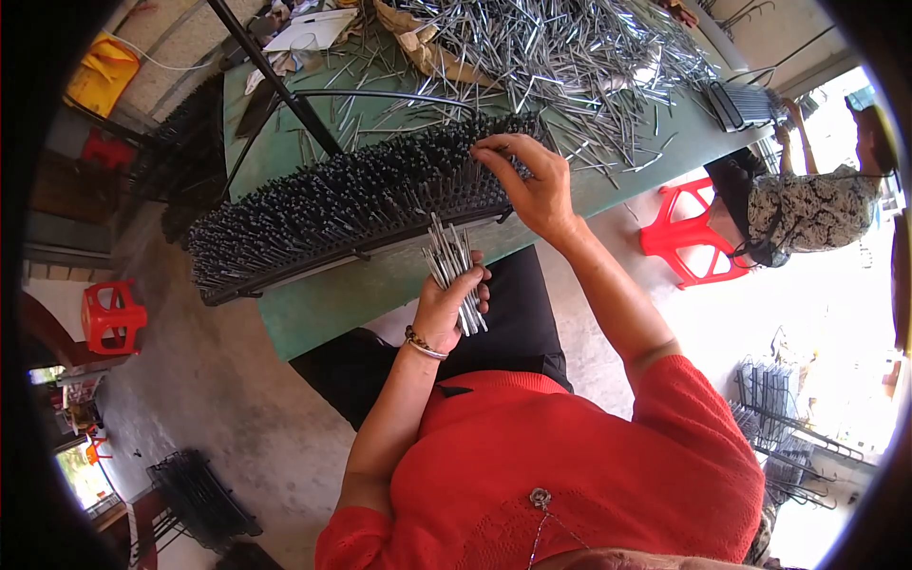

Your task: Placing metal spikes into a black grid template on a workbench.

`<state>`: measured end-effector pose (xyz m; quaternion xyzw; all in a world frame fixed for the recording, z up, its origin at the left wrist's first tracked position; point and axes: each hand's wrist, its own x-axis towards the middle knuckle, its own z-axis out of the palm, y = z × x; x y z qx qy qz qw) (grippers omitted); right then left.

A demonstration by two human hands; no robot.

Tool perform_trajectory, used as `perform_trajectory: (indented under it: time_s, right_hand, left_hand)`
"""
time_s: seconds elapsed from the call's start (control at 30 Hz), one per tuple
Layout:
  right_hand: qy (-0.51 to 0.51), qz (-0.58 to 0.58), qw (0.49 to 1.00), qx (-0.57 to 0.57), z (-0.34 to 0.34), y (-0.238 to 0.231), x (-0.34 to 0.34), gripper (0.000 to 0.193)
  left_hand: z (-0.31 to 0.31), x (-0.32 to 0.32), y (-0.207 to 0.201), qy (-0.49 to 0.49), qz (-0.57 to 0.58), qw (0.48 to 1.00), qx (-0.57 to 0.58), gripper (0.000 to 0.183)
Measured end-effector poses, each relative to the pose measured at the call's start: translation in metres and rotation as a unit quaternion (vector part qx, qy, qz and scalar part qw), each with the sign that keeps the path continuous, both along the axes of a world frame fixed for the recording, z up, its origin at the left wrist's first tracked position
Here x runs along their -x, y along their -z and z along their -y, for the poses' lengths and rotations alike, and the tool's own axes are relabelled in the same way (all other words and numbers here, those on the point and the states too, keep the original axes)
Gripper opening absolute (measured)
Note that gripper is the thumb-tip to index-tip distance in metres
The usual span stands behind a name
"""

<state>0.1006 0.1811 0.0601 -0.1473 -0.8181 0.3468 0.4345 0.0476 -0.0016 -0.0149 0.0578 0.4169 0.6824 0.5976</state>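
You wear this camera on your head, the left of a side-by-side pair, and it looks steeply down and forward. Your shirt [570, 456] is nearest the lens, filling the bottom; your left hand [450, 296] and right hand [538, 186] show farther off, near the middle, with the table [304, 318] reaching away above. Your wide fisheye takes in floor [275, 408] to both sides, bending straight edges toward its dark, round rim.

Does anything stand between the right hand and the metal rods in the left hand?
Only the black rack's near edge lies between them, seemingly below the right hand; nothing else visible is in the way. The left hand holds the metal rods in front of the rack; the right hand is at its right end.
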Motion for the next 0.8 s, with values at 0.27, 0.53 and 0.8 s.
perform_trajectory:
  time_s: [0.27, 0.53, 0.8]
  right_hand:
    - [-0.052, 0.022, 0.996, -0.075, -0.01, 0.017, -0.003, 0.013]
    - [-0.075, 0.045, 0.995, -0.05, -0.015, 0.021, -0.004, 0.015]
    - [-0.094, 0.087, 0.985, -0.118, -0.008, 0.016, 0.006, 0.017]
  left_hand:
    - [0.0, -0.001, 0.002, 0.002, -0.001, 1.0, -0.005, 0.027]
    - [0.0, -0.001, 0.002, 0.006, 0.002, 1.0, 0.001, 0.028]
    - [0.0, 0.002, 0.001, 0.02, -0.03, 0.999, 0.019, 0.029]
